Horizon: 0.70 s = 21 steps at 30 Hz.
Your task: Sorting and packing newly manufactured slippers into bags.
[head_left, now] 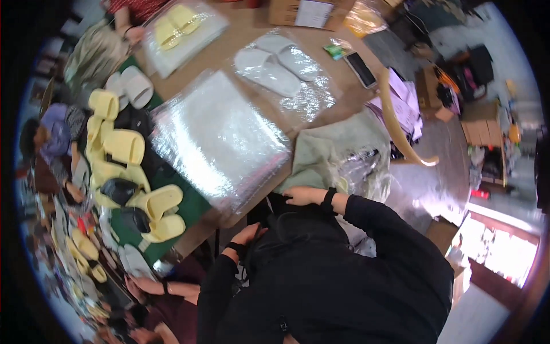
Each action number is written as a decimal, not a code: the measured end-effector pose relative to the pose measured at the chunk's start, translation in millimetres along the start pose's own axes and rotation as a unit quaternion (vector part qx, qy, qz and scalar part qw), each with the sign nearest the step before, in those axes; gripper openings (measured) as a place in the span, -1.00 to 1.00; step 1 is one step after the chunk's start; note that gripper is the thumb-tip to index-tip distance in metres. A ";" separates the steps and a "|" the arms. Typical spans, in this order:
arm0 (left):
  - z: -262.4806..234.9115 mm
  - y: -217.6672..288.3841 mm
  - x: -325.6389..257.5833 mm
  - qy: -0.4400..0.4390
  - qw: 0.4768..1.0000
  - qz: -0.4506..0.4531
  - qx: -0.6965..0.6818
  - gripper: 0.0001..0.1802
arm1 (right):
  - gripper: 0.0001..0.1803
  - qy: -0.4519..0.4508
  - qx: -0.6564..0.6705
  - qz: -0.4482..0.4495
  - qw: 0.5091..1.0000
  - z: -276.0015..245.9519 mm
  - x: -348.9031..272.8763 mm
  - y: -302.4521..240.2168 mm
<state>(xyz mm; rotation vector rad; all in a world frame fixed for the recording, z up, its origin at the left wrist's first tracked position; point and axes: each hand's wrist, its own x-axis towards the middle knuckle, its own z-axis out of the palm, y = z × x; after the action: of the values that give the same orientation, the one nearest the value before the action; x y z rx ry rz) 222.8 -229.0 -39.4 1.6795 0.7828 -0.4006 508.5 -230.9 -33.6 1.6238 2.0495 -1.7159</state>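
Both hands are close to my body at the table's near edge. My left hand (pixel 248 234) is closed, fingers curled against black fabric; whatever it grips is hidden. To its right and farther forward, my right hand (pixel 302 195) is bent over with its fingers together, beside a pale green cloth sack (pixel 326 146). What lies under those fingers cannot be made out. Ahead of my hands lies a stack of clear plastic bags (pixel 220 135). Beyond it, a pair of white slippers (pixel 269 69) rests on clear plastic.
Yellow slippers (pixel 123 146) line a green mat (pixel 197 223) at left. A phone (pixel 361 70) and a cardboard box (pixel 309 12) are at the far side. A curved tan bar (pixel 395 123) rises at right. Co-workers' hands (pixel 135 35) are at far left and near left (pixel 146 285).
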 end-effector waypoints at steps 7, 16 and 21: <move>-36.1 20.6 62.9 -0.043 0.992 0.082 0.081 -0.71 | -0.72 0.320 0.280 0.148 0.893 -44.2 -95.5 10.1; -70.6 216.5 136.5 0.317 0.893 0.273 0.165 -0.42 | -0.32 0.547 0.137 0.658 0.499 53.7 -164.4 124.6; -52.8 271.0 185.8 0.314 0.906 0.075 0.274 -0.17 | -0.40 0.353 0.316 0.608 0.637 108.5 -190.2 130.4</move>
<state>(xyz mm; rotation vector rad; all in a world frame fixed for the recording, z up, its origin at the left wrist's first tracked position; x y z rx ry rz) 533.3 -151.7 52.1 2.4381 1.0573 0.0606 625.0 -456.1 -59.5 3.0179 -0.2251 -1.2018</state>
